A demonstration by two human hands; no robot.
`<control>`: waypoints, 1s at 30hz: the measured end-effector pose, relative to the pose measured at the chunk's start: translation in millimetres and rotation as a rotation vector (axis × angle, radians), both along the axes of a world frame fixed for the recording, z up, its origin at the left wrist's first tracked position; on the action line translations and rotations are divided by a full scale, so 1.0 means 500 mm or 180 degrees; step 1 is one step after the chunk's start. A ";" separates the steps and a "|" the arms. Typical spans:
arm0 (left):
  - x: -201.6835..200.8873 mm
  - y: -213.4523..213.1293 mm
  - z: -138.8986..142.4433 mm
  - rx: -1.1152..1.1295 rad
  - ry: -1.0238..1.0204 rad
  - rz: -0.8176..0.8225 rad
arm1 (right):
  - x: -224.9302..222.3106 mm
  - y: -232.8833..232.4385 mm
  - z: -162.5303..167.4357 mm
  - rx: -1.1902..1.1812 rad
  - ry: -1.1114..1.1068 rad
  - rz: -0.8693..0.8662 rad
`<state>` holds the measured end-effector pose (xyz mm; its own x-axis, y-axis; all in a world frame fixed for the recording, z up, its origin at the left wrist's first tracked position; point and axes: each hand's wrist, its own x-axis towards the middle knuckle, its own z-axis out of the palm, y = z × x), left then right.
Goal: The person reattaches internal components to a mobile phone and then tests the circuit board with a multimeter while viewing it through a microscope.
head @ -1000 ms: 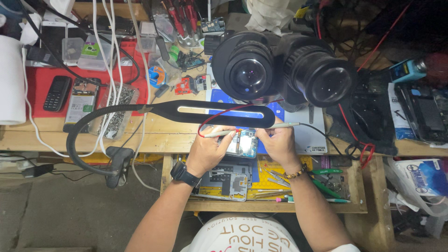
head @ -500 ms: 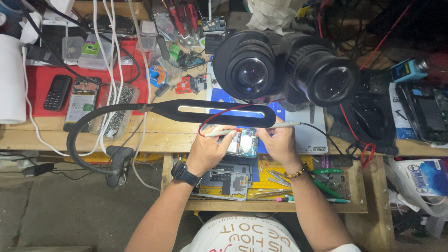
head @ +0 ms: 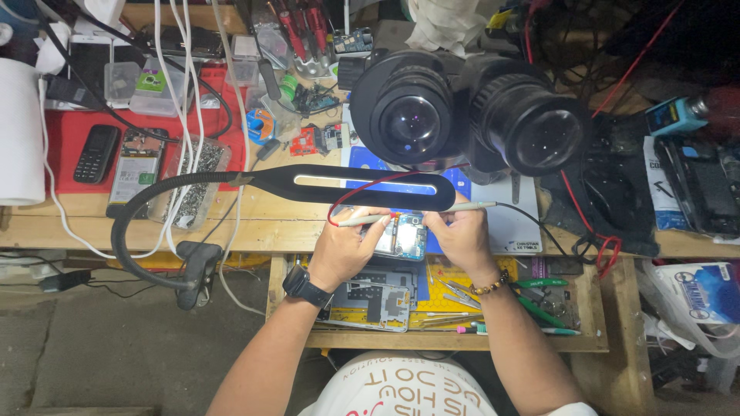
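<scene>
Black twin-eyepiece microscope head (head: 470, 115), black flat lamp bar on gooseneck (head: 362, 187). Red rectangular mat (head: 73, 135) under black keypad phone (head: 95, 153). Opened phone with blue-green circuit board (head: 405, 235). White paper roll (head: 19, 131). Yellow drawer mat (head: 447, 273). Black wristwatch (head: 304, 286).

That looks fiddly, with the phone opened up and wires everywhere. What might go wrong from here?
The opened phone sits near the bench's front edge, above an open drawer; a slip might knock it off. Each hand, left and right, holds a thin probe close over the bare board, so a shaky touch could scratch parts. The red wire loops under the lamp arm and may snag.
</scene>
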<state>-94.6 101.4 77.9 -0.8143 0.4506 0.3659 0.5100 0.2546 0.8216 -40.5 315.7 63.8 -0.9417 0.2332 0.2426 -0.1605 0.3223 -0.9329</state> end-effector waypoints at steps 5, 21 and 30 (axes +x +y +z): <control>0.001 -0.001 0.001 0.0044 0.0015 -0.0008 | -0.001 0.001 -0.002 -0.0029 -0.0009 -0.0003; 0.001 -0.002 0.002 0.0029 -0.0033 -0.0009 | 0.000 0.002 -0.006 0.0066 -0.0018 -0.0045; 0.003 -0.001 0.004 0.0034 -0.0084 -0.0001 | 0.000 0.003 -0.006 0.0107 0.0046 -0.0037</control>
